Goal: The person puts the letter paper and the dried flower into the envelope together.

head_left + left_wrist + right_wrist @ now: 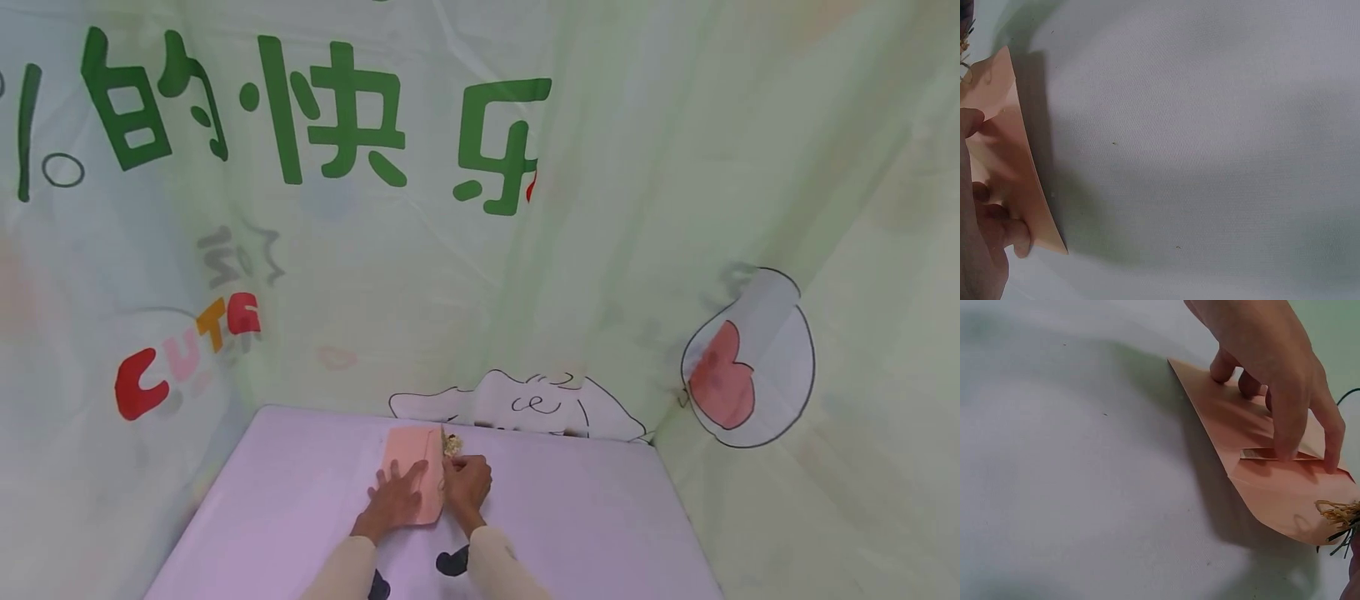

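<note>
A pink paper envelope [405,450] lies on the table in the head view, its flap side toward the right. My left hand [396,496] rests on it with the fingers spread; in the right wrist view, those fingertips press the paper near a narrow slit [1260,454]. At the envelope's right edge, my right hand [467,483] pinches a small bunch of dried flowers [452,444]. The bunch's cut stems [1338,512] hang over the flap [1291,515] in the right wrist view. Most of my right hand lies outside that view. The left wrist view shows the envelope's curved edge [1029,150].
A pale lilac cloth [585,500] covers the table, with dark printed shapes [452,562] near the forearms. Printed curtains [637,208] stand behind and at both sides. Tiny crumbs [1114,144] are scattered on the cloth.
</note>
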`<action>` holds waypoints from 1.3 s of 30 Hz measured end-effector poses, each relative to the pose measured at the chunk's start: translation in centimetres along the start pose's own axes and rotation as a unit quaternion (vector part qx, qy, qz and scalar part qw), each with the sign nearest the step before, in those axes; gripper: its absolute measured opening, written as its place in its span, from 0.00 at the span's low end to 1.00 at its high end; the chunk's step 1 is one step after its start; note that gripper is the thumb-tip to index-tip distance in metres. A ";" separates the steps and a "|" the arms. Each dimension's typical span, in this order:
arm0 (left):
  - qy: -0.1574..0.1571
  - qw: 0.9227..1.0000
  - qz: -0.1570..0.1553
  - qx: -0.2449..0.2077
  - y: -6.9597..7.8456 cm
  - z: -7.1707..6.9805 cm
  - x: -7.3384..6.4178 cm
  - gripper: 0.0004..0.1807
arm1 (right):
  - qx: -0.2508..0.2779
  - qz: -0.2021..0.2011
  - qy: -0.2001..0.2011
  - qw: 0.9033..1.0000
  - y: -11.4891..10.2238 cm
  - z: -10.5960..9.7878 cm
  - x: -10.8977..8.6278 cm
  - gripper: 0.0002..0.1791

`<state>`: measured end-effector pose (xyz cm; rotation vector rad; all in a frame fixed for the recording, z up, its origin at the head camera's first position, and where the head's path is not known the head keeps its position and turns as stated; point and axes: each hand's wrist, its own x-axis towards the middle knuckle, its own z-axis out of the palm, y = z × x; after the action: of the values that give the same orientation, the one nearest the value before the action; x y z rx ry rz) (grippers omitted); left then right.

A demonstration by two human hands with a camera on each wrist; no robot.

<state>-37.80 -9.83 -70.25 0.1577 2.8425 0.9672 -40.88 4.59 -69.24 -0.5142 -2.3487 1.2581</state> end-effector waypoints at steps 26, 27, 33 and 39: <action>-0.005 0.999 0.030 0.033 -0.8 -0.2 0.6 0.32 | -0.031 -0.033 -0.073 0.996 1.1 4.6 -1.5 0.10; -0.008 0.999 0.033 0.034 -0.8 -0.3 0.5 0.34 | -0.025 -0.041 -0.072 0.996 1.3 4.9 -1.4 0.09; -0.009 0.996 0.063 0.060 -1.2 -0.6 0.5 0.48 | -0.012 -0.051 -0.077 0.996 5.3 9.1 0.0 0.05; -0.013 0.998 0.053 0.034 -1.4 -0.6 0.8 0.35 | -0.033 -0.047 -0.084 0.995 6.2 10.4 0.6 0.03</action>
<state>-38.72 -11.14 -70.70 0.3281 2.8699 0.8812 -46.12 0.97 -79.59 -0.3240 -2.5283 1.2275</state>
